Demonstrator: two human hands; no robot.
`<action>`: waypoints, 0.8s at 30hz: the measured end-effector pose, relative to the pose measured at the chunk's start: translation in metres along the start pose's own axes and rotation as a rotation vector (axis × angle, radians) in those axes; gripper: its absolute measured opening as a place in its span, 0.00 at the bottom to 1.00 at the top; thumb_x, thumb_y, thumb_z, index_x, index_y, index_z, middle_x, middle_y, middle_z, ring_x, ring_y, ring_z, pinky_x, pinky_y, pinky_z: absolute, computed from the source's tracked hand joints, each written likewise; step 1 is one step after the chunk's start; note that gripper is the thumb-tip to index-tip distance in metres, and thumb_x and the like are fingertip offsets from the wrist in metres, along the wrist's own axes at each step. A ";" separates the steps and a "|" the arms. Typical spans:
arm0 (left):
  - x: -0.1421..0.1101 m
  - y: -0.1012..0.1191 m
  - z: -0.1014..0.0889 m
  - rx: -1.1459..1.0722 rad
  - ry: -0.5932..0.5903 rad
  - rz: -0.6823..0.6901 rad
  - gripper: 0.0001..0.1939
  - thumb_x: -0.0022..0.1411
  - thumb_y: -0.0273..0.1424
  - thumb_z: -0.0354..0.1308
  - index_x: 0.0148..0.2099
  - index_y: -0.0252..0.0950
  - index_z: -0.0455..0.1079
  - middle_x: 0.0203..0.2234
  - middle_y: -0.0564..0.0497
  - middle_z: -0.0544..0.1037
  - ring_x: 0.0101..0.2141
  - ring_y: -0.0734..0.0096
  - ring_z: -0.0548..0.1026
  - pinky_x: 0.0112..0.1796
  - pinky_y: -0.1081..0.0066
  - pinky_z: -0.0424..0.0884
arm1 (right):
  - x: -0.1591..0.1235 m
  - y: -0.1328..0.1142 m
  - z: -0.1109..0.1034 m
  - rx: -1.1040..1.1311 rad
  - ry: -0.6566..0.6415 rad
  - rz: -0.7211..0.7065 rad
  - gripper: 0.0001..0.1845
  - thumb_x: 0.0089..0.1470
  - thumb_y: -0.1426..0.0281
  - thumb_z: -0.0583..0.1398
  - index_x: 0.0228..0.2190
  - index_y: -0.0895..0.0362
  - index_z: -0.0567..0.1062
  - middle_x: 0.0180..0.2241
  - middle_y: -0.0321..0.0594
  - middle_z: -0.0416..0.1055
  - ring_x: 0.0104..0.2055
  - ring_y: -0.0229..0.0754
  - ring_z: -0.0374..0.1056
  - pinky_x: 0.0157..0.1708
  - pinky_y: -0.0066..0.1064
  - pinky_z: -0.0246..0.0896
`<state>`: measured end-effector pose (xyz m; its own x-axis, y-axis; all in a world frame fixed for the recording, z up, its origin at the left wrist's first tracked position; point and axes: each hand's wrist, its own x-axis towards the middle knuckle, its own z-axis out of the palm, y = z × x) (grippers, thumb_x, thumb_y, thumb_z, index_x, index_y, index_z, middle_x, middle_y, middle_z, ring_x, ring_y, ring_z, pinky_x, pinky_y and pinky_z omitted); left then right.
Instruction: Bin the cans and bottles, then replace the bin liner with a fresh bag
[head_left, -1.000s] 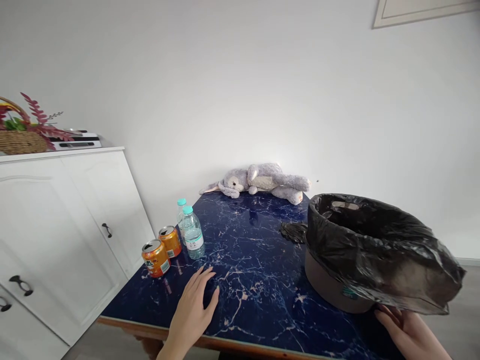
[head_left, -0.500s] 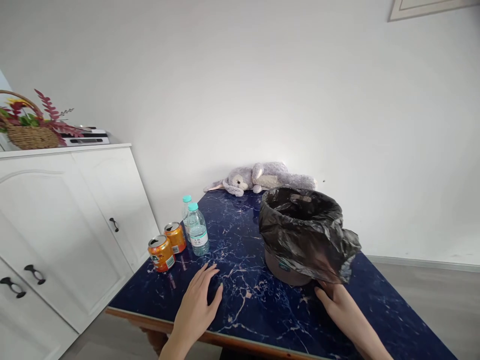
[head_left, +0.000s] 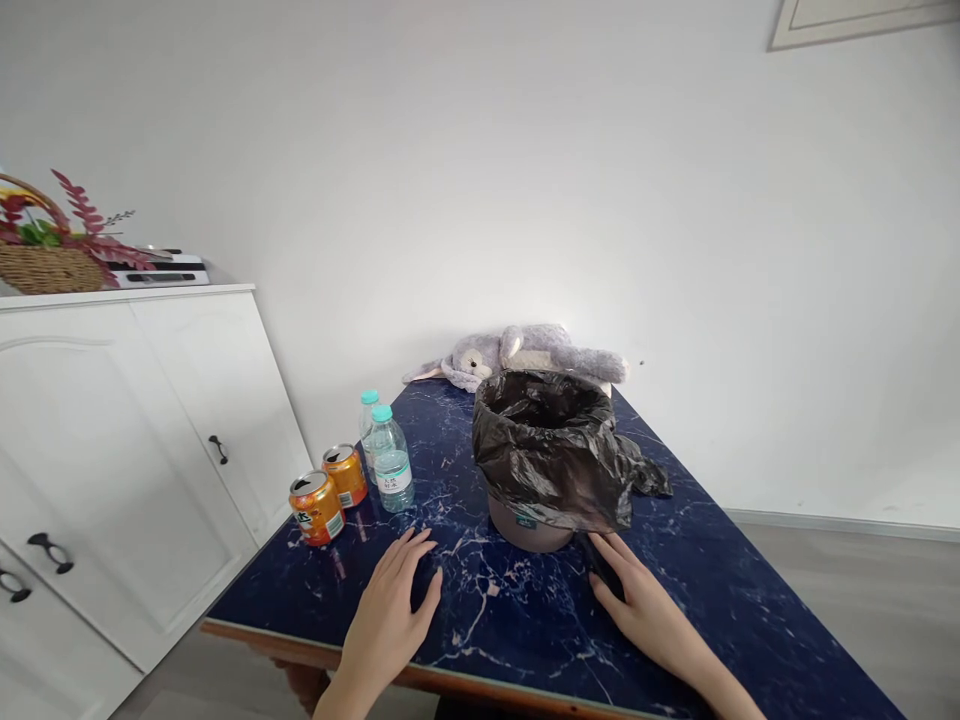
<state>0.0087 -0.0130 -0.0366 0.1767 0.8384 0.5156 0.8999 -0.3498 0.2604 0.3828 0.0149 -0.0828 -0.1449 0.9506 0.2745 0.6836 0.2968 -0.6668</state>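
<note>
A small brown bin (head_left: pixel 526 527) lined with a black plastic bag (head_left: pixel 559 450) stands upright in the middle of the dark blue marbled table (head_left: pixel 517 620). My right hand (head_left: pixel 637 605) lies open on the table just in front of the bin, fingertips close to its base. My left hand (head_left: pixel 390 615) rests flat and open on the table near the front edge. Two orange drink cans (head_left: pixel 316 507) and two small water bottles (head_left: pixel 391 462) stand at the table's left side, beyond my left hand.
A grey plush toy (head_left: pixel 517 355) lies at the far end of the table against the white wall. A white cabinet (head_left: pixel 112 440) stands to the left, with a wicker flower basket (head_left: pixel 45 255) on top. Wooden floor shows at the right.
The bin has travelled from the right side to the middle of the table and now stands there. My right hand has come off it and lies open. My left hand stayed put.
</note>
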 end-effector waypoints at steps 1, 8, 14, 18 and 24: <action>0.000 0.000 0.000 0.001 0.000 -0.001 0.17 0.74 0.42 0.56 0.61 0.48 0.72 0.63 0.50 0.78 0.65 0.48 0.73 0.61 0.44 0.75 | -0.006 0.000 0.001 -0.032 -0.002 0.011 0.34 0.68 0.59 0.52 0.70 0.56 0.65 0.74 0.47 0.56 0.76 0.55 0.52 0.71 0.47 0.57; -0.004 0.001 -0.001 0.004 -0.012 -0.025 0.18 0.75 0.42 0.55 0.63 0.47 0.70 0.63 0.48 0.77 0.65 0.49 0.73 0.62 0.45 0.75 | -0.023 -0.003 0.001 -0.082 -0.027 -0.042 0.29 0.72 0.55 0.50 0.66 0.49 0.72 0.72 0.38 0.61 0.76 0.54 0.51 0.69 0.51 0.62; -0.005 0.002 -0.001 -0.005 0.009 -0.023 0.17 0.75 0.41 0.56 0.62 0.47 0.71 0.63 0.48 0.78 0.65 0.49 0.73 0.62 0.45 0.75 | -0.022 -0.006 -0.002 -0.068 -0.041 -0.020 0.27 0.71 0.54 0.51 0.63 0.47 0.75 0.72 0.37 0.62 0.74 0.55 0.56 0.68 0.50 0.65; -0.003 0.004 -0.003 -0.018 0.012 -0.001 0.16 0.75 0.40 0.56 0.62 0.47 0.71 0.63 0.47 0.78 0.65 0.49 0.74 0.62 0.45 0.74 | -0.023 -0.006 -0.003 -0.060 -0.029 -0.013 0.26 0.71 0.54 0.52 0.63 0.45 0.75 0.72 0.35 0.63 0.74 0.55 0.58 0.67 0.50 0.65; -0.002 0.004 -0.006 -0.011 -0.017 0.013 0.16 0.76 0.40 0.55 0.62 0.47 0.71 0.62 0.48 0.78 0.65 0.50 0.73 0.63 0.44 0.73 | -0.022 -0.007 -0.003 -0.056 -0.037 -0.021 0.26 0.71 0.54 0.51 0.62 0.45 0.76 0.71 0.36 0.63 0.74 0.55 0.58 0.67 0.51 0.66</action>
<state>0.0100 -0.0187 -0.0317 0.1949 0.8409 0.5048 0.8932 -0.3648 0.2629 0.3835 -0.0088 -0.0818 -0.1850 0.9473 0.2616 0.7189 0.3119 -0.6212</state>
